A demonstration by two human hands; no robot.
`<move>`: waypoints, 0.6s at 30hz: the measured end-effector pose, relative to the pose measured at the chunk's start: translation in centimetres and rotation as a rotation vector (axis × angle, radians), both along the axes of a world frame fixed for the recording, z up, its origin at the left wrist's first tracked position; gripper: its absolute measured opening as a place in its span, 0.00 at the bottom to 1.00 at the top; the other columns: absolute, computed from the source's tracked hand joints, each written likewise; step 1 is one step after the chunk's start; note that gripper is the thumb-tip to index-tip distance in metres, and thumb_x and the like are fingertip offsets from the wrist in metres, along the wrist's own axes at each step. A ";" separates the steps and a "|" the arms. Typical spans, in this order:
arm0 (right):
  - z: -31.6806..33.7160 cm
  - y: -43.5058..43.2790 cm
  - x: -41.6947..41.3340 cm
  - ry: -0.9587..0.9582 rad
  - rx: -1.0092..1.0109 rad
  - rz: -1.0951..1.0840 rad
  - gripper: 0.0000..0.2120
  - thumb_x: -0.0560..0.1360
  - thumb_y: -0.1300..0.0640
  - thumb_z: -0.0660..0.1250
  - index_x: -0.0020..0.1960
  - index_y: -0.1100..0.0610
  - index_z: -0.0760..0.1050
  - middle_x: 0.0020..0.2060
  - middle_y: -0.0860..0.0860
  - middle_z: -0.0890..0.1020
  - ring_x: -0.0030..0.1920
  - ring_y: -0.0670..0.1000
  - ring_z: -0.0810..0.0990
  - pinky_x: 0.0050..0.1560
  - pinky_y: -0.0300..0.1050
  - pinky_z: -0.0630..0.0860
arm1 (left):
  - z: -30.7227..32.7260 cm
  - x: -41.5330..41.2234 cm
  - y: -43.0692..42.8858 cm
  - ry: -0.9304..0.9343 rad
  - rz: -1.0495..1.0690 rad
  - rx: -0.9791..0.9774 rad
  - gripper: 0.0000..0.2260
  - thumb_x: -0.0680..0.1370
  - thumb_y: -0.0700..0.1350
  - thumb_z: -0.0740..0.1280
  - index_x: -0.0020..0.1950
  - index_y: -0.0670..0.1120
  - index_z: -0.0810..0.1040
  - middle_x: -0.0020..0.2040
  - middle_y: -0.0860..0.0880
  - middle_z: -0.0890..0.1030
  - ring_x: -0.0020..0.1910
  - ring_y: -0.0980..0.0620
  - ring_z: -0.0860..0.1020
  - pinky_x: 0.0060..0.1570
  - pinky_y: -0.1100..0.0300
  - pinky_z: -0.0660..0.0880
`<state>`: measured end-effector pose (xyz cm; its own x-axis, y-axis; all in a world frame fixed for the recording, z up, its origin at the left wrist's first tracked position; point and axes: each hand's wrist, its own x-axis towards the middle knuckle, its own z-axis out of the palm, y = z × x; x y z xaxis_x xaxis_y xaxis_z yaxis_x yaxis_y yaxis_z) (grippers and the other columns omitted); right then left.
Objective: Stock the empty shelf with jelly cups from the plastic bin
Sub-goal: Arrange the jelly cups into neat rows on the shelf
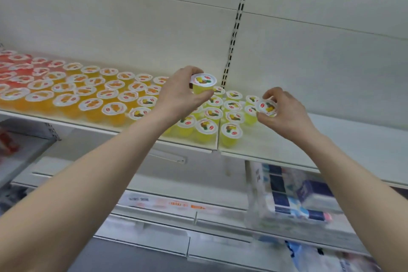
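1. Arms reach forward and up, both bare, toward the shelf point(344, 132).
2. Left hand point(181, 95) grips a yellow jelly cup point(202, 86) upright, fingers curled round its side, above the rows of cups point(110, 95) on the shelf.
3. Right hand point(287, 112) pinches a second cup point(267, 107), tilted, just beside the yellow group.
4. Cups are small, round, clear plastic with white printed lids; colours go red, orange, yellow from left to right.
5. Shelf surface is flat, white and smooth.

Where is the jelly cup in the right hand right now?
Head view, right of centre: the small yellow plastic jelly cup is pinched by the right hand, tilted, beside the rightmost yellow cups on the white shelf.
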<state>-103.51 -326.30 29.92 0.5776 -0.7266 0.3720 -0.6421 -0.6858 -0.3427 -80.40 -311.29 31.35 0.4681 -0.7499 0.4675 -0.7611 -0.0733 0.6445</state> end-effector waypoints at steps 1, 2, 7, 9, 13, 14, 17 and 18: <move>-0.6 0.0 -0.4 0.003 0.029 0.003 0.20 0.68 0.51 0.72 0.58 0.52 0.71 0.51 0.53 0.78 0.51 0.55 0.76 0.46 0.42 0.66 | -0.1 -0.5 -0.1 -0.004 -0.001 0.010 0.23 0.71 0.56 0.73 0.63 0.50 0.75 0.57 0.53 0.79 0.52 0.54 0.77 0.53 0.56 0.74; -1.2 -0.1 -0.5 0.006 0.063 0.006 0.20 0.69 0.51 0.72 0.58 0.51 0.71 0.51 0.52 0.78 0.51 0.55 0.76 0.47 0.43 0.67 | -0.2 -0.9 -0.3 -0.006 -0.004 0.021 0.24 0.71 0.55 0.73 0.64 0.50 0.75 0.58 0.53 0.79 0.53 0.54 0.77 0.53 0.58 0.73; -4.2 -0.3 -0.5 0.052 0.169 0.028 0.17 0.71 0.50 0.71 0.57 0.50 0.71 0.53 0.51 0.77 0.50 0.52 0.75 0.47 0.45 0.69 | -0.5 -2.4 -0.2 -0.012 -0.039 0.068 0.29 0.72 0.58 0.73 0.70 0.49 0.72 0.66 0.53 0.76 0.62 0.54 0.74 0.61 0.58 0.70; -5.0 -0.5 -0.3 0.044 0.186 0.026 0.16 0.72 0.51 0.71 0.57 0.51 0.71 0.54 0.51 0.75 0.51 0.52 0.75 0.48 0.44 0.68 | -0.5 -2.7 -0.1 -0.030 -0.050 0.070 0.27 0.71 0.57 0.74 0.68 0.50 0.74 0.63 0.54 0.78 0.60 0.55 0.75 0.59 0.59 0.70; -5.8 -1.0 0.0 -0.019 0.175 0.014 0.12 0.73 0.51 0.71 0.54 0.52 0.74 0.55 0.51 0.73 0.48 0.49 0.73 0.49 0.42 0.67 | -0.8 -3.1 -0.1 -0.097 -0.065 0.076 0.25 0.70 0.58 0.74 0.64 0.53 0.77 0.59 0.53 0.79 0.59 0.52 0.74 0.58 0.55 0.70; -5.9 -1.2 0.0 -0.029 0.167 0.018 0.12 0.73 0.51 0.71 0.54 0.52 0.75 0.55 0.50 0.73 0.48 0.48 0.73 0.49 0.42 0.67 | -1.0 -3.1 -0.2 -0.105 -0.068 0.068 0.24 0.69 0.59 0.74 0.63 0.54 0.77 0.57 0.53 0.78 0.58 0.52 0.73 0.58 0.56 0.70; -6.2 -1.5 -0.1 -0.043 0.143 0.043 0.11 0.74 0.51 0.71 0.54 0.52 0.75 0.55 0.48 0.71 0.47 0.49 0.74 0.49 0.42 0.70 | -1.3 -3.8 -0.6 -0.097 -0.084 0.034 0.24 0.68 0.61 0.75 0.62 0.56 0.78 0.53 0.54 0.74 0.57 0.54 0.72 0.55 0.60 0.67; -6.2 -1.6 -0.2 -0.040 0.135 0.056 0.11 0.74 0.51 0.71 0.54 0.52 0.75 0.55 0.48 0.71 0.46 0.50 0.74 0.50 0.43 0.71 | -1.4 -4.1 -0.8 -0.100 -0.092 0.031 0.24 0.68 0.61 0.75 0.62 0.56 0.78 0.52 0.55 0.74 0.56 0.54 0.72 0.54 0.61 0.67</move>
<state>-103.69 -327.90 23.69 0.6051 -0.7388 0.2966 -0.5880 -0.6659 -0.4591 -84.54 -312.05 29.94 0.3486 -0.8023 0.4845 -0.8260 -0.0186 0.5634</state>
